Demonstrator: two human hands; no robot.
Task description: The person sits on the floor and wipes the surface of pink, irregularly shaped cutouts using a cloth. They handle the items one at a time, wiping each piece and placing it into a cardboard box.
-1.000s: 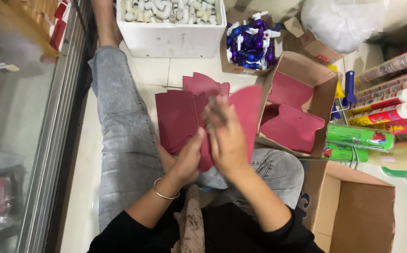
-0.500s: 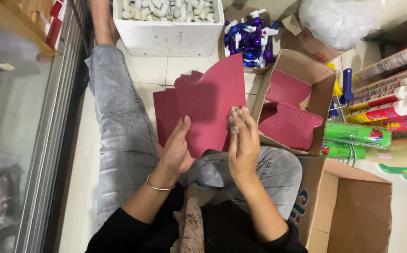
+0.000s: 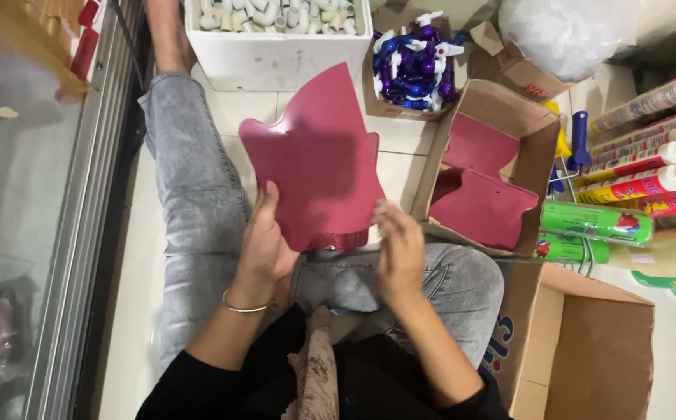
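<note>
Over the person's lap, a stack of dark red shaped sheets [image 3: 314, 163] was held up, long axis running away from the body toward the white tub [image 3: 275, 50] of pipe fittings. The left hand [image 3: 264, 241] was clamped on the stack's lower left edge, thumb on top, so that was clearly the hand doing the holding. The right hand [image 3: 398, 249] sat just beside the stack's lower right corner, fingers curled, barely touching if at all, honestly couldn't tell. Hands were apart, one on each side of the stack. Right of the stack, an open cardboard box [image 3: 536, 124] already had more red sheets [image 3: 482, 206] lying inside, nearer the right hand.
</note>
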